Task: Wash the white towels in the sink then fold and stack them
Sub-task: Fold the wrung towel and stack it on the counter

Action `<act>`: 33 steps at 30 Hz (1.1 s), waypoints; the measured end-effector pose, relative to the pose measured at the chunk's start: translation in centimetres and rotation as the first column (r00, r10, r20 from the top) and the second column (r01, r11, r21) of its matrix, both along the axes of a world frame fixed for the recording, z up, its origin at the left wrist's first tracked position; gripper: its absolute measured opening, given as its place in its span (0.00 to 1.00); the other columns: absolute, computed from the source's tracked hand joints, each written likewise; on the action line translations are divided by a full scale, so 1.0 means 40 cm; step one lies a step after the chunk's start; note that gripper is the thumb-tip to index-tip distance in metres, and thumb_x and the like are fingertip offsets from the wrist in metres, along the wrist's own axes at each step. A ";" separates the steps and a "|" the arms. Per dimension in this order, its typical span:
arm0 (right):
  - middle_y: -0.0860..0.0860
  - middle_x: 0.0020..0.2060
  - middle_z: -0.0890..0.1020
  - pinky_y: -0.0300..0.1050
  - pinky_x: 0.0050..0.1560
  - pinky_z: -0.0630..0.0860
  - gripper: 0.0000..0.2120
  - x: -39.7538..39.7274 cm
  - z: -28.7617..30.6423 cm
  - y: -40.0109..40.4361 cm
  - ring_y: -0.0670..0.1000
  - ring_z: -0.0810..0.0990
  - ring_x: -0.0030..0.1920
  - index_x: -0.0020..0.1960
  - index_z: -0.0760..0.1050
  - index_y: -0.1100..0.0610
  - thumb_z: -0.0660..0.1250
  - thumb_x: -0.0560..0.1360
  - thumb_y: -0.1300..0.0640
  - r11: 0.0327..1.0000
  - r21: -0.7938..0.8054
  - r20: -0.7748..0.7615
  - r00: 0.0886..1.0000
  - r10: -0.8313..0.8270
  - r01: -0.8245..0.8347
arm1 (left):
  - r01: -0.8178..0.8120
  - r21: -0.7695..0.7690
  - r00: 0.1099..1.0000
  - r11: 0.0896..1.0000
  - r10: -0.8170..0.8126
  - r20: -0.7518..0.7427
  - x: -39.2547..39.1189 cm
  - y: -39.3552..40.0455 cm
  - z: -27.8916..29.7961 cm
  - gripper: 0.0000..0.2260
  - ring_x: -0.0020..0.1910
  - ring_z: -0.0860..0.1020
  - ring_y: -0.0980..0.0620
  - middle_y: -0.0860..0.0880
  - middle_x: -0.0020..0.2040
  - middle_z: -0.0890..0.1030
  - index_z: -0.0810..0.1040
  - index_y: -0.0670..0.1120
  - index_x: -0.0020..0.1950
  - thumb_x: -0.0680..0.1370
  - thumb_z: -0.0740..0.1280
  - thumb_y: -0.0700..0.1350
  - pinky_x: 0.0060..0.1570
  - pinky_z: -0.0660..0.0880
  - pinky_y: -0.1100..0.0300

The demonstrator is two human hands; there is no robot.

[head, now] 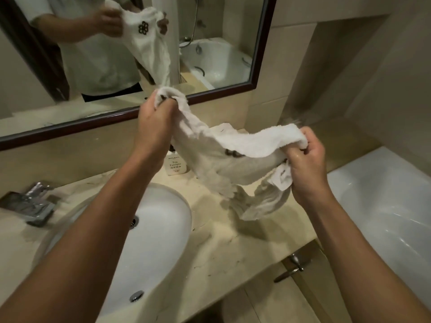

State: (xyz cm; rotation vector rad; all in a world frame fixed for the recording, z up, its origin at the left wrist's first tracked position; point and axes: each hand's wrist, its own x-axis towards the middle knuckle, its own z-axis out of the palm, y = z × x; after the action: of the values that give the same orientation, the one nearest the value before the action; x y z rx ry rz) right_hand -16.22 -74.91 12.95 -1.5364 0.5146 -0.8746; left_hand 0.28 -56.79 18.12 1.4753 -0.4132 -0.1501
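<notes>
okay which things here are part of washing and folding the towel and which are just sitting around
In use: white towel, left hand, right hand, sink, faucet.
Lying about: lotion bottle, mirror, bathtub, cabinet handle.

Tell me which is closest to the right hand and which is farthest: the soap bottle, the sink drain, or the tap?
From the right hand, which grips the towel, in the head view:
1. Soap bottle: on the counter by the wall, partly behind the towel.
2. Sink drain: in the basin, lower and further left.
3. Tap: at the far left edge of the counter.
</notes>
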 end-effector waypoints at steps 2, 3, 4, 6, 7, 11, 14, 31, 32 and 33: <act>0.45 0.43 0.77 0.37 0.40 0.75 0.11 -0.003 0.003 -0.022 0.39 0.78 0.39 0.54 0.70 0.55 0.70 0.77 0.64 0.997 -0.020 -0.030 0.997 -0.076 0.076 | 0.172 -0.019 0.985 0.985 -0.173 -0.022 0.029 0.021 0.006 0.06 0.37 0.74 0.50 0.48 0.36 0.74 0.74 0.46 0.40 0.71 0.59 0.38 0.37 0.72 0.57; 0.44 0.46 0.77 0.35 0.42 0.76 0.17 -0.006 0.001 -0.030 0.35 0.79 0.41 0.58 0.68 0.54 0.71 0.76 0.66 0.996 -0.017 -0.032 0.995 -0.091 0.090 | 0.267 -0.024 0.963 0.963 -0.267 -0.042 0.043 0.034 0.005 0.06 0.38 0.74 0.49 0.46 0.37 0.74 0.73 0.43 0.42 0.69 0.59 0.36 0.37 0.73 0.59; 0.43 0.49 0.76 0.34 0.44 0.77 0.22 -0.011 -0.003 -0.036 0.33 0.79 0.42 0.62 0.65 0.52 0.70 0.76 0.67 0.996 -0.013 -0.035 0.995 -0.093 0.093 | 0.343 0.011 0.939 0.939 -0.342 -0.043 0.051 0.046 0.002 0.08 0.39 0.75 0.48 0.46 0.38 0.75 0.73 0.41 0.43 0.67 0.60 0.33 0.38 0.74 0.60; 0.41 0.51 0.75 0.33 0.47 0.77 0.26 -0.013 -0.019 -0.037 0.31 0.78 0.45 0.66 0.65 0.49 0.68 0.76 0.70 0.995 -0.040 -0.072 0.993 -0.094 0.091 | 0.365 0.227 0.922 0.903 -0.385 0.045 0.037 0.059 -0.010 0.11 0.43 0.80 0.49 0.47 0.41 0.80 0.77 0.41 0.47 0.71 0.63 0.29 0.42 0.77 0.62; 0.41 0.51 0.76 0.35 0.47 0.77 0.23 -0.011 -0.029 -0.032 0.33 0.79 0.46 0.63 0.68 0.48 0.68 0.77 0.70 0.995 -0.054 -0.089 0.992 -0.088 0.083 | 0.324 0.323 0.921 0.889 -0.374 0.106 0.026 0.058 -0.022 0.12 0.43 0.82 0.52 0.48 0.42 0.82 0.80 0.43 0.48 0.73 0.64 0.28 0.44 0.78 0.62; 0.43 0.39 0.79 0.43 0.42 0.74 0.07 0.010 -0.057 0.005 0.43 0.77 0.41 0.44 0.74 0.51 0.67 0.77 0.63 0.999 -0.014 -0.083 0.995 -0.053 0.052 | 0.276 0.204 0.948 0.939 -0.301 0.105 -0.004 0.027 -0.032 0.09 0.48 0.84 0.52 0.51 0.45 0.85 0.82 0.48 0.47 0.80 0.66 0.35 0.52 0.80 0.55; 0.44 0.36 0.76 0.37 0.37 0.71 0.09 0.010 -0.009 0.022 0.40 0.73 0.37 0.42 0.72 0.53 0.63 0.79 0.62 0.996 -0.010 -0.003 0.996 -0.089 0.089 | 0.107 -0.063 0.993 0.992 -0.103 0.062 -0.015 0.012 0.012 0.04 0.48 0.83 0.58 0.57 0.44 0.85 0.79 0.52 0.46 0.80 0.69 0.43 0.51 0.79 0.59; 0.47 0.43 0.83 0.40 0.38 0.74 0.10 -0.090 -0.220 0.036 0.45 0.80 0.42 0.49 0.79 0.50 0.60 0.83 0.50 0.968 0.251 -0.621 0.768 0.157 0.005 | 0.334 0.872 0.865 0.357 -0.484 -0.133 -0.033 0.127 -0.353 0.09 0.43 0.80 0.48 0.50 0.41 0.81 0.78 0.49 0.42 0.75 0.74 0.51 0.39 0.73 0.58; 0.47 0.43 0.83 0.40 0.41 0.75 0.12 -0.099 -0.244 0.044 0.46 0.80 0.43 0.49 0.78 0.49 0.58 0.84 0.48 0.966 0.255 -0.684 0.696 0.216 -0.049 | 0.336 0.878 0.875 0.340 -0.458 -0.157 -0.046 0.123 -0.391 0.07 0.42 0.80 0.49 0.51 0.40 0.80 0.77 0.50 0.42 0.78 0.72 0.49 0.37 0.71 0.60; 0.48 0.46 0.83 0.40 0.44 0.75 0.13 -0.105 -0.283 0.045 0.47 0.79 0.45 0.50 0.78 0.49 0.57 0.84 0.46 0.962 0.250 -0.725 0.638 0.259 -0.106 | 0.370 0.849 0.879 0.376 -0.438 -0.189 -0.055 0.116 -0.436 0.06 0.42 0.79 0.51 0.52 0.40 0.80 0.77 0.52 0.43 0.79 0.70 0.48 0.37 0.70 0.62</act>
State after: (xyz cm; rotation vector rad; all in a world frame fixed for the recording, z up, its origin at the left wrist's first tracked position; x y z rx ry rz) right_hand -20.42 -73.10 1.62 -1.7040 0.9886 0.0374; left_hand -1.92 -52.15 0.68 2.3854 -0.8424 -0.8295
